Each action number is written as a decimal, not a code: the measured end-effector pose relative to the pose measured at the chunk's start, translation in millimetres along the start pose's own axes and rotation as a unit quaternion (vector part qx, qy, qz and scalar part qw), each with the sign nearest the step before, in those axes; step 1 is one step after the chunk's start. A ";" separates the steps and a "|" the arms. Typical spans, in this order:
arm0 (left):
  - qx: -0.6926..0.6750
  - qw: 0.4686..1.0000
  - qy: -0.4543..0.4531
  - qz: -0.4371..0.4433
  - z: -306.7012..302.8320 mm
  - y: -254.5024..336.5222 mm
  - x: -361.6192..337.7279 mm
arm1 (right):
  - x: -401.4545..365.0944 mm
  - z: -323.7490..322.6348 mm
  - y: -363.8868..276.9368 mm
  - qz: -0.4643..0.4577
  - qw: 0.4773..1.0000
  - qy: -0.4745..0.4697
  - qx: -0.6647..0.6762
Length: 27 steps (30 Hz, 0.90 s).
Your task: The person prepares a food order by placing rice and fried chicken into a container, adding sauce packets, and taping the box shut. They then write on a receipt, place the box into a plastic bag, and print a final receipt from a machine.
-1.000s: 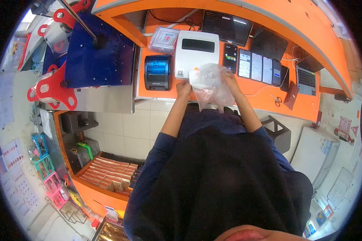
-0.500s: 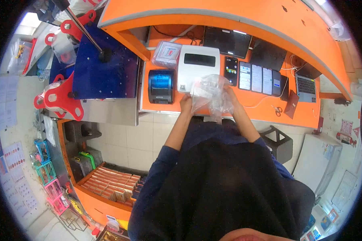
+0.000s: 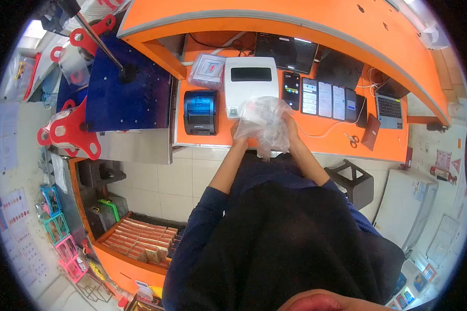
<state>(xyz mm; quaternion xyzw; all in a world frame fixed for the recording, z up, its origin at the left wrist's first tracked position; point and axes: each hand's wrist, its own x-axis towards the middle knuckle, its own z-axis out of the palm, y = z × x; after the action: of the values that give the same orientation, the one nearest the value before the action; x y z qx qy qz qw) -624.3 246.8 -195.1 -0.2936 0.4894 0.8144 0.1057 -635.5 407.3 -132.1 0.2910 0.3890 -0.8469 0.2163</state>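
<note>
Black receipt printer (image 3: 200, 111) sits on the orange counter (image 3: 327, 139), white printer (image 3: 250, 83) just beside it. Left hand (image 3: 237, 132) is closed on the left edge of a clear plastic bag (image 3: 264, 122), held over the counter's front edge. Right hand (image 3: 290, 127) grips the bag's right side. A row of phones (image 3: 321, 96) lies further right.

bright, even indoor light, strong fisheye bending with black corners, slight blur at the rim
</note>
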 end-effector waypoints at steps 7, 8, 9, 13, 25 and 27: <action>-0.005 1.000 -0.003 0.015 15.3 24.4 -28.4 | 33.6 -41.8 -13.3 -0.185 0.917 -0.023 -0.353; 0.022 1.000 0.003 -0.020 9.1 19.1 -15.2 | 31.1 -40.1 -13.6 -0.180 0.918 -0.031 -0.351; 0.027 0.999 -0.004 -0.022 5.2 8.8 -7.3 | 28.1 -38.9 -14.1 -0.174 0.920 -0.040 -0.349; -0.022 0.999 -0.041 0.013 -5.9 -7.0 -4.4 | 25.4 -39.7 -10.0 -0.148 0.940 -0.043 -0.305; -0.034 0.995 -0.045 0.085 -24.5 -24.2 3.6 | 41.6 -47.0 22.0 -0.141 0.980 -0.087 -0.111; 0.020 0.995 -0.074 0.064 -18.1 -17.2 6.6 | 28.3 -36.3 21.6 -0.205 0.970 -0.062 -0.116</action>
<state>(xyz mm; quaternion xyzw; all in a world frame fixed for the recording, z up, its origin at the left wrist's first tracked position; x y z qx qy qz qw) -614.9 239.1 -217.8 -0.1986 0.5140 0.8291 0.0949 -631.8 418.8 -181.4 0.1252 0.5213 -0.8388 0.0943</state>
